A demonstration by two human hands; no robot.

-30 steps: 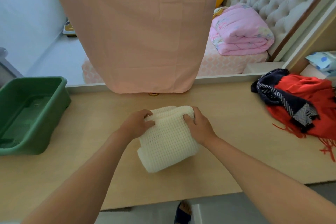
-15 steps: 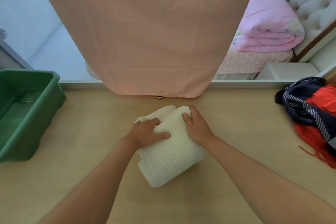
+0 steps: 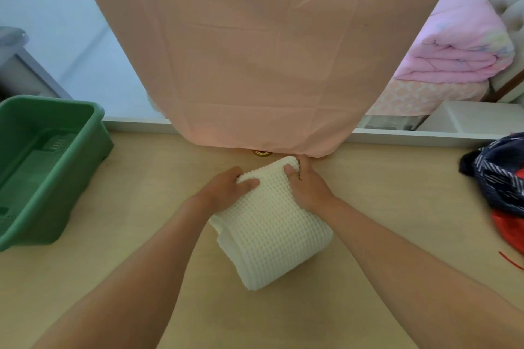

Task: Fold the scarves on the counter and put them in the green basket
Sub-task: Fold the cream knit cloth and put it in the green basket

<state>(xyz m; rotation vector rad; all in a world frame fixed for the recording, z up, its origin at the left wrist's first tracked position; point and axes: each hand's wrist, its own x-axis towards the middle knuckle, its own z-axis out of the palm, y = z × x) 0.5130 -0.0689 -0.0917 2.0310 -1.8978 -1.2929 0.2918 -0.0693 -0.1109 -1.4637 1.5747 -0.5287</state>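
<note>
Left hand (image 3: pixel 224 193) and right hand (image 3: pixel 309 190) are gripping a folded white scarf (image 3: pixel 272 224) mid-frame, fingers (image 3: pixel 248 185) curled round it. Basket (image 3: pixel 93 119), at left, is holding none yet; a scarf pile (image 3: pixel 502 178) is waiting at right.

Frame edges cut green plastic basket (image 3: pixel 56 207), navy striped scarf (image 3: pixel 499 176), red scarf (image 3: pixel 510 231). My right fingers (image 3: pixel 304 167) partly hidden behind cream waffle-knit scarf (image 3: pixel 272 224).

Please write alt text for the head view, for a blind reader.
The left hand and right hand grip the far edge of a folded white scarf on a wooden counter. A green basket stands left; unfolded scarves lie right.
</note>
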